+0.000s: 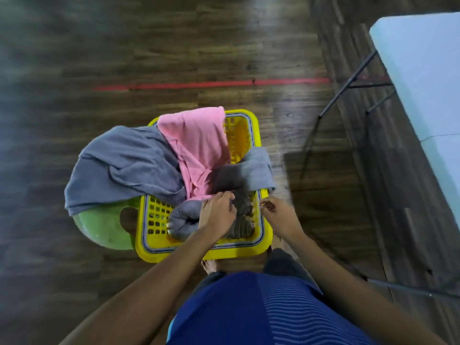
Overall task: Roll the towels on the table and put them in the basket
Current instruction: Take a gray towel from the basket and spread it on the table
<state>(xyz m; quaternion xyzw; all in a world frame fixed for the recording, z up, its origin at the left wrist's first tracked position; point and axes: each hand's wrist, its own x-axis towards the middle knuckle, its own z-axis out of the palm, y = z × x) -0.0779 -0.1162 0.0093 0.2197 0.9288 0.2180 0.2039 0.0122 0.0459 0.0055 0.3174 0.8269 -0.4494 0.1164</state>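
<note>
Head view, looking straight down. A dark wood-look floor (174, 58) fills the scene, blurred by motion, with a red line (211, 83) running across it beyond a yellow basket (249, 125). The perforated plastic basket sits on the floor at the centre.

To the right of the basket stands a pale folding table (423, 70) on black legs (348, 88). Against the basket's left side is a round green plastic object (104, 227), partly covered by a large grey towel (124, 168) draped over the left rim. A pink towel (196, 140) hangs over the far rim, and a smaller grey towel (256, 165) over the right rim.

Inside the basket, at the near end, lie a rolled grey towel (184, 220) and, beside it, a brown ribbed towel (242, 225).

The left hand (216, 212) rests over the brown towel with fingers bent down onto it; blur hides whether they grip. The right hand (278, 215) hovers over the near right rim, fingers loosely curled, holding nothing.
</note>
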